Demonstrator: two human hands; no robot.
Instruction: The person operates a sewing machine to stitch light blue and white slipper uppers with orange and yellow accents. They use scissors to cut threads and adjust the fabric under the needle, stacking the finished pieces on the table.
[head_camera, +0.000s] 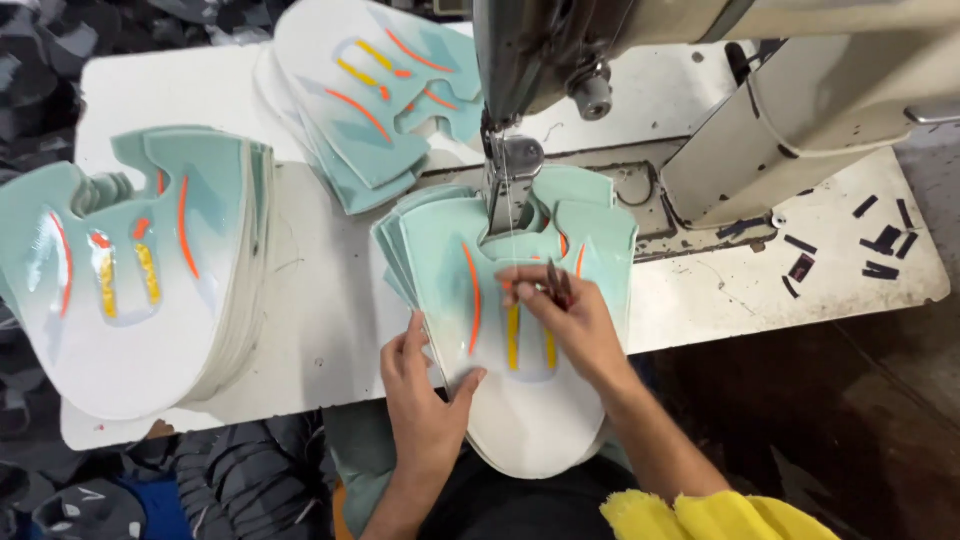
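A mint-green and white shoe upper piece (530, 400) with orange and yellow stripes lies on a small stack under the sewing machine's needle post (512, 190). My left hand (425, 395) rests on the piece's left edge, thumb and fingers spread over it. My right hand (565, 315) presses on the piece's middle, and a small dark tool (558, 285) is pinched between its fingers. A thread runs down from the needle to the piece.
A tall stack of like pieces (130, 290) sits on the left of the white table (320, 300), another stack (385, 90) at the back. The cream sewing machine body (800, 110) fills the right. Small dark scraps (880, 245) lie at the table's right edge.
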